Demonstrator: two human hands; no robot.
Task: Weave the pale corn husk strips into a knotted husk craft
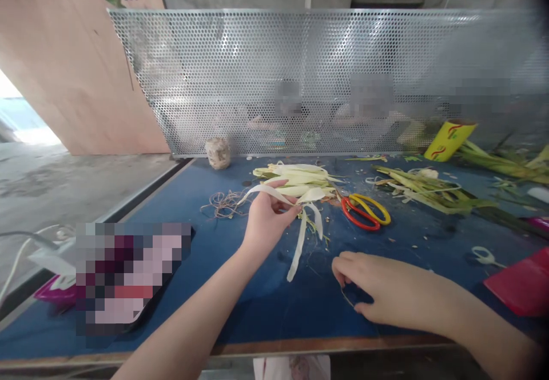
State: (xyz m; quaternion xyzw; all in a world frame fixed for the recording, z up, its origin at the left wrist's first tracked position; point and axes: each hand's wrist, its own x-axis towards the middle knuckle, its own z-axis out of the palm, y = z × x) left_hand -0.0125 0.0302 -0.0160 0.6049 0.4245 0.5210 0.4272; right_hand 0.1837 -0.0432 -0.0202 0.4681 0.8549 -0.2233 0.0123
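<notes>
My left hand (266,220) is closed in a pinch on pale corn husk strips (318,196), whose ends hang over the table. Just behind it lies a pile of pale green corn husks (295,174). My right hand (373,283), lower and to the right, curls above the table with a thin string (348,300) between its thumb and fingers. A pair of scissors (360,215) with one red and one yellow handle lies beyond that hand. A loose tangle of thin brown twine (225,204) rests left of the husks.
A blurred phone-like device (141,277) lies at left. A perforated metal screen (278,71) stands along the back, people behind it. A whitish jar-like object (218,152), a yellow container (450,140), more husks (429,188) and a red object (521,283) are on the blue table (274,317).
</notes>
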